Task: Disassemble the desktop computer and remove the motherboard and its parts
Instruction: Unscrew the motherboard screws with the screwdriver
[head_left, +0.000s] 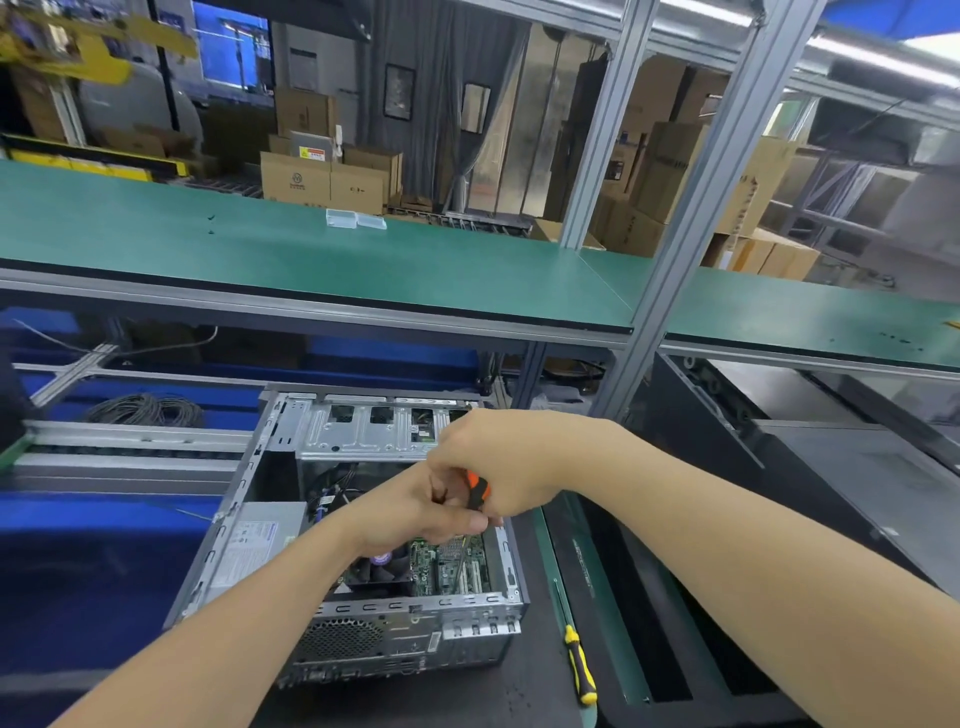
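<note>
Item 1, desktop computer (415, 608): lies on its side on the dark bench mat, side panel off, interior facing up at me. I judge the steel chassis heavy and rigid, with sharp stamped edges; take it by the outer frame rails only

Item 2, motherboard (452, 569): green, seated flat on the case floor at the near right, partly hidden under my hands. I judge it light, thin, slightly flexible and fragile; lift by its bare edges, never by components or slots

Item 3, cooler fan (382, 569): black, sits on the board just left of centre

Item 4, power supply (254, 545): grey box, left side of the case

Item 5, orange screwdriver (477, 491): upright over the board, shaft running down toward it; I cannot see where the tip sits

Item 6, right hand (498, 462): fingers curled tight round the orange handle

Item 7, left hand (415, 509): fingers and thumb closed in just below the handle, apparently pinching the shaft to steady it

Item 8, yellow screwdriver (579, 662): lies loose on the mat, right of the case, untouched
</note>
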